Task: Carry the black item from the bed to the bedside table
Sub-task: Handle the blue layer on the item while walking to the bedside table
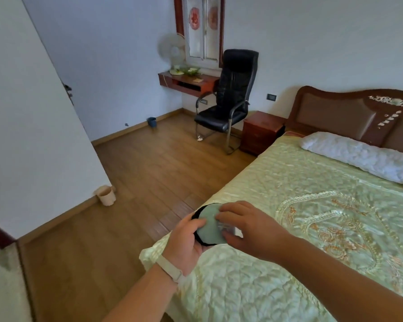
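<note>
A round black item (208,225) with a pale green face is held over the near left corner of the bed (312,205). My left hand (185,242) grips its lower left edge from below, and my right hand (244,226) pinches its right side, with fingers over the green face. A small clear piece shows under my right fingers. The reddish wooden bedside table (261,131) stands far off beside the headboard, at the bed's far left corner. Its top is only partly visible.
A black office chair (228,101) stands just left of the bedside table. A white pillow (358,154) lies at the head of the bed. A beige bin (107,195) sits by the left wall, and a blue bin (151,122) by the far wall. Wooden floor runs alongside the bed.
</note>
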`<action>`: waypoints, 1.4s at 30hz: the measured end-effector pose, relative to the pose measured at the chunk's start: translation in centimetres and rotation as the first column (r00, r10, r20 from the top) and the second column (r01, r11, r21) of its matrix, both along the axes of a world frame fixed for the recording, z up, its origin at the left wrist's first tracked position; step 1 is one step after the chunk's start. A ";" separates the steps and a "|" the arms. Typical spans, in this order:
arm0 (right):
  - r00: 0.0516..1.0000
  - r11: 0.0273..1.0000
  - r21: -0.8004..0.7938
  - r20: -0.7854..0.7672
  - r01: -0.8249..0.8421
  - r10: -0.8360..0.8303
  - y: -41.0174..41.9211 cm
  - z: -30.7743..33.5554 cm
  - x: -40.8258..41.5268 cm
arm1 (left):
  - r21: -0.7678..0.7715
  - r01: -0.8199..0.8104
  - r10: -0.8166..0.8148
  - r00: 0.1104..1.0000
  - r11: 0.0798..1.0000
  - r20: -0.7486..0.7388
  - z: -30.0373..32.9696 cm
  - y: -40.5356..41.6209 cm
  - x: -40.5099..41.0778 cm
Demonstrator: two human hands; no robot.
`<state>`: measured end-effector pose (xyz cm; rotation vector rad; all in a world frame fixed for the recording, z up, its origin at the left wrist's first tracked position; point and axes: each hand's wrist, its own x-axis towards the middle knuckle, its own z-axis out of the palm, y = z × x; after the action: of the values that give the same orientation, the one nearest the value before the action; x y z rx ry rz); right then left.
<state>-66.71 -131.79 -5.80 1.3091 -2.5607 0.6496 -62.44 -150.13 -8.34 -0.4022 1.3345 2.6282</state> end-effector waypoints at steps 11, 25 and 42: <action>0.980 0.980 0.050 -0.047 -0.192 0.194 -19.2 -0.5 1.3 | 0.107 -0.207 0.209 0.978 0.972 -0.004 -0.1 -17.9 5.6; 0.921 0.917 0.094 -0.002 -0.387 0.389 -34.6 -0.8 1.2 | 0.044 -0.454 0.455 0.889 0.890 -0.043 -0.1 -30.4 9.4; 0.875 0.877 0.019 0.087 -0.480 0.476 -47.9 -1.5 -14.4 | -0.030 -0.557 0.557 0.831 0.830 0.000 0.4 -42.0 -4.6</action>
<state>-81.12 -179.70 -7.27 1.9983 -2.3183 0.7450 -67.03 -192.17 -7.91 -0.9379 1.4225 3.0530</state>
